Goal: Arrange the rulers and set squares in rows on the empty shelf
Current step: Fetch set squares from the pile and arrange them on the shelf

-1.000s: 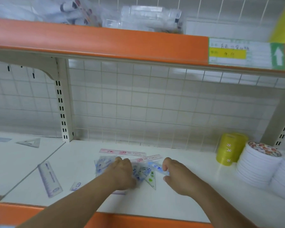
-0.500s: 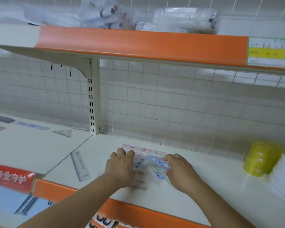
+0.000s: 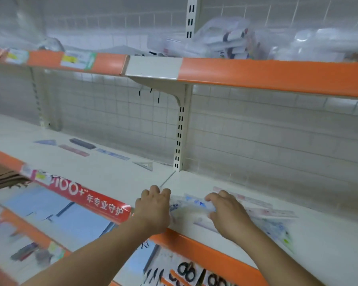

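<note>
Nearest us, both hands reach over the orange front edge (image 3: 205,247) of the shelf (image 3: 246,182). The left hand (image 3: 153,209) lies knuckles up with its fingers bent down at the left end of the pile of rulers and set squares (image 3: 189,206). Motion blur keeps us from telling whether it grips or only steadies. The right hand (image 3: 228,216) curls its fingers over the pile's right end and appears to pinch the top clear packet.

We judge that the hands bracket the pile to square it and to lift off pieces for placing. The pile lies between the hands, with its long axis running hand to hand, roughly along the shelf front.

Just right of the right hand lies a clear set square (image 3: 277,228). Just beyond that hand, two pink rulers (image 3: 258,205) point away to its right, nearly parallel with the pile.

Well beyond and left of the left hand, past the shelf joint, a row is already laid:
- a clear set square (image 3: 145,165)
- a blue ruler (image 3: 112,154)
- a pink ruler (image 3: 73,150)
- a dark ruler (image 3: 82,143)
- a blue set square (image 3: 46,142)

The rulers' long axes follow the shelf's length. This suggests that the pile's pieces belong in line with them.
</note>
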### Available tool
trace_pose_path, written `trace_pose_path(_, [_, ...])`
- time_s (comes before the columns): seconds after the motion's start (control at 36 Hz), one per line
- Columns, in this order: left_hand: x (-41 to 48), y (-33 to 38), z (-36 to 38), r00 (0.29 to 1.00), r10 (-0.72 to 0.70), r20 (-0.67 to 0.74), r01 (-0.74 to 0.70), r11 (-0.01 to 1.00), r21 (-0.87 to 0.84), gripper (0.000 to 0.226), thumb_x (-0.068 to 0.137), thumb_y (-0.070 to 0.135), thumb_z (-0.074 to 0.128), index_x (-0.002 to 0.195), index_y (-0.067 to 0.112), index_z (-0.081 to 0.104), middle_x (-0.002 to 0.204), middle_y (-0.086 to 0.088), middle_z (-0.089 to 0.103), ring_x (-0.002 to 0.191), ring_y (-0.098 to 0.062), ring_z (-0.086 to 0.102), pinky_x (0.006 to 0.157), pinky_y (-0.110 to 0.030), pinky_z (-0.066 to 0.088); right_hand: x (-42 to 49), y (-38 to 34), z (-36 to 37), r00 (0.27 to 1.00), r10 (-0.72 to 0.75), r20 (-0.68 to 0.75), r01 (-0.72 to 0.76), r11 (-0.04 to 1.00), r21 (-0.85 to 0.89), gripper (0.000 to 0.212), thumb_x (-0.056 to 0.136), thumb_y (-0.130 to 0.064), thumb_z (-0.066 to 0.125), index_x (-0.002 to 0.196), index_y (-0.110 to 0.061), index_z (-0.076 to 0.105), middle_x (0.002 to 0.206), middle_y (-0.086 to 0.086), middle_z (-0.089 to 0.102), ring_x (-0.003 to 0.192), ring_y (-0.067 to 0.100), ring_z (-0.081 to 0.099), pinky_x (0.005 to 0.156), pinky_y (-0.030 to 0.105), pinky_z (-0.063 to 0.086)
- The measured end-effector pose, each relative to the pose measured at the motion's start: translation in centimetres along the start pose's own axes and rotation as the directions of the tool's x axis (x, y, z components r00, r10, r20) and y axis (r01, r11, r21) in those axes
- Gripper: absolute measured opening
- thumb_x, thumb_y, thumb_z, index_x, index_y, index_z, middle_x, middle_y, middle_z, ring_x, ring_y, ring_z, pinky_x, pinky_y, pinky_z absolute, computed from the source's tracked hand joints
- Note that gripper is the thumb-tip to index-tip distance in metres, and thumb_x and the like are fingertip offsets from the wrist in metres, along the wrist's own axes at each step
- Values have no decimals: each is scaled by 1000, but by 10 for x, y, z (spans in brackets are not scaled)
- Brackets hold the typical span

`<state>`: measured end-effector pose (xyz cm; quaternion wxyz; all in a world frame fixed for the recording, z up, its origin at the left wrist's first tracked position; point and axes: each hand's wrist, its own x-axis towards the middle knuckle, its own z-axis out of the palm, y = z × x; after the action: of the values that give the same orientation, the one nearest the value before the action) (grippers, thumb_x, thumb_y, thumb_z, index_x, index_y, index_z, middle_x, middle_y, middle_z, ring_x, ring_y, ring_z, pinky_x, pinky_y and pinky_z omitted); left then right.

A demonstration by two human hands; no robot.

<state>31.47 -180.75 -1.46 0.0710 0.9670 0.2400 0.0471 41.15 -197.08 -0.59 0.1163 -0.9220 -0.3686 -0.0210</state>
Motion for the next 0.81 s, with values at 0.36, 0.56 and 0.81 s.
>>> trace_pose_path(0.36, [-26, -168, -47, 998, -45, -33, 47, 998, 46, 57, 91, 24, 58, 141, 17, 32, 134, -11, 37, 121, -31, 41, 99, -36, 40, 29, -164, 36, 998, -57, 2, 57, 997, 54, 40, 96, -19, 47, 134, -27, 42, 127, 0, 44, 119, 20, 42, 95, 30, 38])
trace_pose_path(0.56, [-37, -247, -58, 994, -90, -69, 92, 995, 25, 51, 92, 21, 55, 139, 19, 35, 134, -10, 38, 121, -31, 40, 96, -36, 40, 48, -239, 51, 999, -48, -20, 49, 995, 83, 40, 95, -22, 49, 134, -26, 43, 127, 0, 46, 119, 19, 43, 95, 32, 40])
trace_pose_path(0.81, [-30, -321, -61, 987, -153, -42, 152, 988, -11, 59, 92, 25, 58, 143, 22, 30, 137, -9, 36, 125, -31, 37, 99, -38, 40, 87, -306, 71, 994, -113, 16, 110, 989, 101, 37, 96, -24, 49, 133, -27, 44, 124, 0, 46, 118, 20, 43, 97, 32, 39])
